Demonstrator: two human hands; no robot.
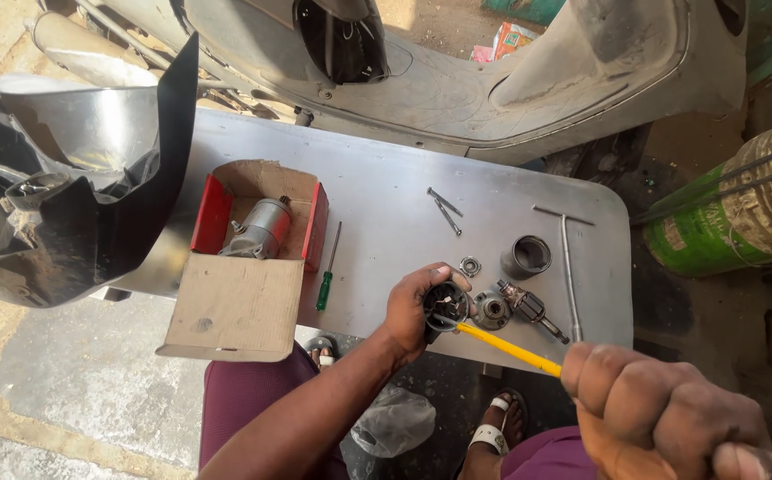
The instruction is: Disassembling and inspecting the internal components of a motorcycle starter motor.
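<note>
L grip (414, 307) holds motor cap (445, 307) (screwdriver (506, 348) inside).

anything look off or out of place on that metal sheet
Nothing looks spilled or broken. A small motor lies taken apart on the metal sheet: armature, cylindrical housing and end cover lie loose. The left hand holds a round black part; the right hand probes it with a yellow-handled tool.
</note>
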